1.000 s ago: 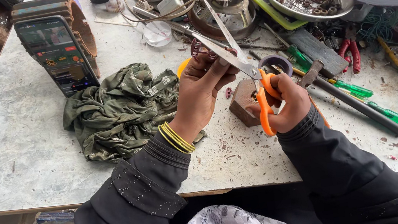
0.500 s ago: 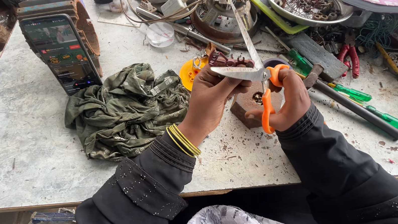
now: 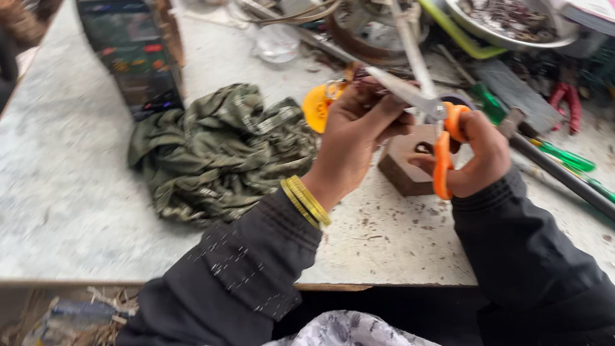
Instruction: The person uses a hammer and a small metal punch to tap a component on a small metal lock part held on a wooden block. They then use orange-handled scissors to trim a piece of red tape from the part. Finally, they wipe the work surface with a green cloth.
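My right hand (image 3: 477, 156) grips the orange handles of a pair of scissors (image 3: 423, 96), blades parted and pointing up and away. My left hand (image 3: 354, 140), with yellow bangles at the wrist, pinches a small dark reddish bundle of wire (image 3: 367, 83) at the blades. Both hands hover above a small brown wooden block (image 3: 404, 165) on the worn pale worktable (image 3: 51, 189). Just behind my left hand sits an orange round object (image 3: 317, 105).
A crumpled olive-green cloth (image 3: 219, 152) lies left of my hands. Behind it stands a dark boxy meter (image 3: 132, 50). Green-handled screwdrivers (image 3: 599, 188), red pliers (image 3: 568, 102), a metal bowl of scrap (image 3: 506, 8), a motor part (image 3: 373, 8) and papers crowd the right and back.
The scissors' blades have swung from slanting left to pointing more upright and have parted. My left hand stays at the blades with the wire bundle. The camera has come closer.
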